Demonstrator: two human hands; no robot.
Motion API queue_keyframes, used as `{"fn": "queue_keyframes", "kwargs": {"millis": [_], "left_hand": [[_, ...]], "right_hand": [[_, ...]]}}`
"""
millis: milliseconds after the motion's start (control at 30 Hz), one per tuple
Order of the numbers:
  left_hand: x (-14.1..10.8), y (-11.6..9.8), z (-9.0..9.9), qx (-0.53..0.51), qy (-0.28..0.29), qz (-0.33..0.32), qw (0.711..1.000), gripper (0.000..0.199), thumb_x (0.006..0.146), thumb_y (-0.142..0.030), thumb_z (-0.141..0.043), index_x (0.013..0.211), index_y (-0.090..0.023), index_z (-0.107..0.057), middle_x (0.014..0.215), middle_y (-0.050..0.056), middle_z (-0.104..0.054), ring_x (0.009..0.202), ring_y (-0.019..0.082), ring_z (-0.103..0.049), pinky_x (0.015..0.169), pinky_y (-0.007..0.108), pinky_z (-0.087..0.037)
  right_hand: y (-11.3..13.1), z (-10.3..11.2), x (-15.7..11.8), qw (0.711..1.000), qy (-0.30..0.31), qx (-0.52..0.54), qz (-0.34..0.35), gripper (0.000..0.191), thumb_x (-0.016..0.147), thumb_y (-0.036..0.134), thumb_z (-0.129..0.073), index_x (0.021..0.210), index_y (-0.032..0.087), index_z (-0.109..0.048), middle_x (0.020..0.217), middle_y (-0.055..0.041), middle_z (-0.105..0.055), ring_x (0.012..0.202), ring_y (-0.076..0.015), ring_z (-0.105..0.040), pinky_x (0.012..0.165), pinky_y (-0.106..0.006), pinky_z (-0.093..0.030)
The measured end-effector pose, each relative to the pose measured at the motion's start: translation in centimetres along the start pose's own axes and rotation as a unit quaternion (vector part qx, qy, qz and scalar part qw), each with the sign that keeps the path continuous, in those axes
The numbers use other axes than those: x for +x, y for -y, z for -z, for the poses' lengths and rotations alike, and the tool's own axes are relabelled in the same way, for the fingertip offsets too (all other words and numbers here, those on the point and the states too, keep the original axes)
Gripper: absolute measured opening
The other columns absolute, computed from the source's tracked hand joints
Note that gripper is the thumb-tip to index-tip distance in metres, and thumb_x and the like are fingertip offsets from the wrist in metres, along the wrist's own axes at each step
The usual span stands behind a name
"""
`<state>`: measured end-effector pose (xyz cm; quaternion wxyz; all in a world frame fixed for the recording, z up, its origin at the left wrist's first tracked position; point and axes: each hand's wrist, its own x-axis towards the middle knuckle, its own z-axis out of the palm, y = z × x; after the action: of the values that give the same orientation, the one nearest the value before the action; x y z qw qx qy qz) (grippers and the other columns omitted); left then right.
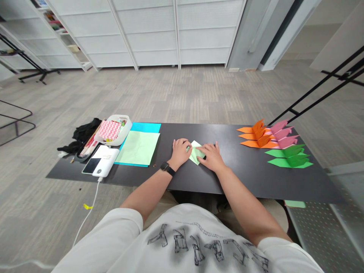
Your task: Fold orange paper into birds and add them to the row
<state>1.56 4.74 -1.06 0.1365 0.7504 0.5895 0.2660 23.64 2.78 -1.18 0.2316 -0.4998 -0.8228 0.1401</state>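
Observation:
A small light green folded origami paper (194, 157) lies on the dark table in front of me, its outline a diamond with creases down the middle. My left hand (181, 151) is at its left side, fingers bent and their tips on the paper. From the right, my right hand (212, 156) pinches the paper, thumb near its lower edge and forefinger across the upper part. Both hands cover the side corners of the folded piece. A dark watch sits on my left wrist.
At left on the black table (227, 182) lie light green sheets (138, 147) over blue sheets (145, 127), a white basket (127, 129), a white power bank (106, 161) with a cable, and a black cloth (85, 131). Orange (253, 136), pink (284, 135) and green paper cranes (290, 156) stand at right.

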Motion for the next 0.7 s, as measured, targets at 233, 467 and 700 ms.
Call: {"fn": "queue_keyframes", "kwargs": {"millis": [233,467,700], "left_hand": [[0.1,-0.1,-0.1,0.011,-0.007,-0.001,1.000,0.011,0.096,-0.027,-0.072,0.107,-0.029,-0.069,0.131,0.007,-0.069,0.134,0.031,-0.058,0.132,0.069,-0.022],[-0.3,-1.0,1.6,0.026,-0.003,-0.060,0.998,0.014,0.103,-0.027,-0.061,0.114,-0.028,-0.070,0.131,0.007,-0.070,0.131,0.027,-0.060,0.133,0.054,-0.030],[-3.3,-0.7,4.1,0.063,0.087,-0.165,0.980,0.031,0.107,-0.026,-0.051,0.131,-0.027,-0.072,0.146,0.007,-0.069,0.140,0.027,-0.058,0.131,0.052,-0.033]], "right_hand": [[0.4,-0.1,-0.1,1.000,-0.009,-0.007,0.009,0.039,0.094,0.037,-0.070,0.132,0.041,-0.077,0.126,-0.0066,-0.070,0.128,-0.0337,-0.058,0.130,-0.076,-0.004],[0.6,-0.3,0.0,0.999,-0.003,-0.043,0.002,0.039,0.096,0.036,-0.067,0.133,0.040,-0.078,0.132,-0.0081,-0.067,0.129,-0.0347,-0.057,0.129,-0.077,-0.006],[0.7,-0.4,0.1,0.999,-0.004,-0.036,-0.003,0.037,0.098,0.036,-0.063,0.132,0.040,-0.078,0.132,-0.0076,-0.068,0.128,-0.0341,-0.057,0.129,-0.076,-0.009]]}}
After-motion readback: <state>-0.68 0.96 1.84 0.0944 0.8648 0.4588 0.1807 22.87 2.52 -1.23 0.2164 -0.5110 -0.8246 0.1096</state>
